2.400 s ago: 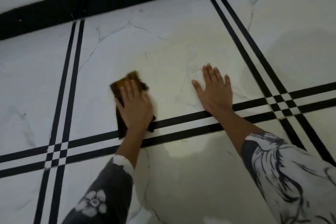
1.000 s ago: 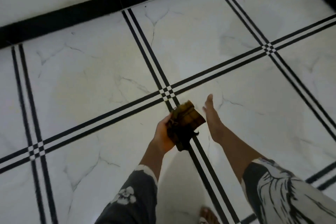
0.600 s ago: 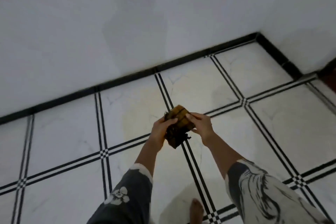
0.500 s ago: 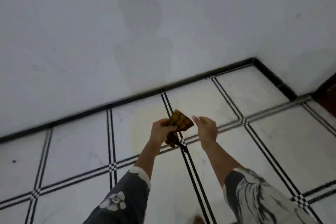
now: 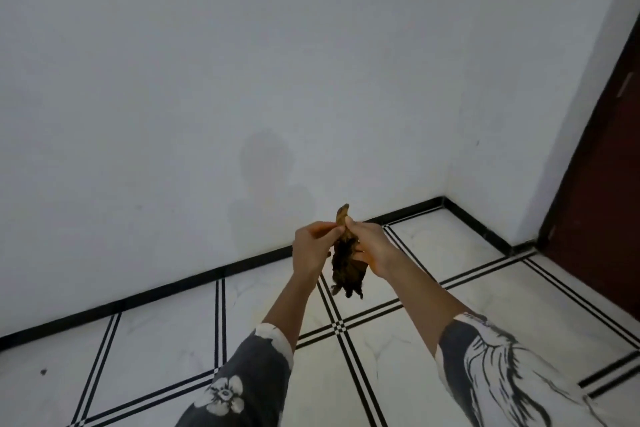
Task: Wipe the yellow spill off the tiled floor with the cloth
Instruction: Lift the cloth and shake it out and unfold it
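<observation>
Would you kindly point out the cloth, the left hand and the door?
cloth (image 5: pixel 348 269): head view, dark hanging bulk.
left hand (image 5: pixel 309 250): head view, back of hand.
door (image 5: pixel 602 184): head view, dark red panel.

One head-worn camera is facing forward and slightly down at the wall (image 5: pixel 207 80) and tiled floor (image 5: pixel 398 357). The left sleeve (image 5: pixel 249 374) and right sleeve (image 5: pixel 502 374) are showing closest.

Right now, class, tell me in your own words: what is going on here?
A person holds a dark brown cloth up in the air above the tiled floor, using both hands. The left hand pinches its top; the right hand grips its side. The cloth is off the floor, so nothing is being wiped.
</observation>
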### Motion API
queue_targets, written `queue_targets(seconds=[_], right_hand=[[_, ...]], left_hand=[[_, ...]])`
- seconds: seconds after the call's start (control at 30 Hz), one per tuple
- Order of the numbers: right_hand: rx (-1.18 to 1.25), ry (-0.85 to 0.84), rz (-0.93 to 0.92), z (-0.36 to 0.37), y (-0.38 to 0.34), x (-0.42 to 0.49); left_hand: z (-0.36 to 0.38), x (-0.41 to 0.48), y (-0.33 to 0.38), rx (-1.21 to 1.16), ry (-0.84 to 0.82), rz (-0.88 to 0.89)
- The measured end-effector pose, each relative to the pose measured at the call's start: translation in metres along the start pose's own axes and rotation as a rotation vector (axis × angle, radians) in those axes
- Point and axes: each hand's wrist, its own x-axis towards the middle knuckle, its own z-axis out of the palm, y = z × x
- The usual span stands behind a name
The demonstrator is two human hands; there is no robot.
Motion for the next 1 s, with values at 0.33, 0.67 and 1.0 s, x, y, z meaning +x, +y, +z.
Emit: queue_targets(seconds=[0.33, 0.67, 1.0], right_hand=[[0.033, -0.219, -0.094, -0.075, -0.011, -0.14], [-0.459, -0.337, -0.155, -0.206, 0.044, -0.279], [-0.54, -0.383, -0.311, -0.241, 0.093, -0.35]], left_hand=[[0.059, -0.149, 0.059, 0.101, 0.112, 0.167], [0.152, -0.294, 0.084, -0.288, 0.27, -0.156], [0.155, -0.393, 0.099, -0.243, 0.493, -0.215]])
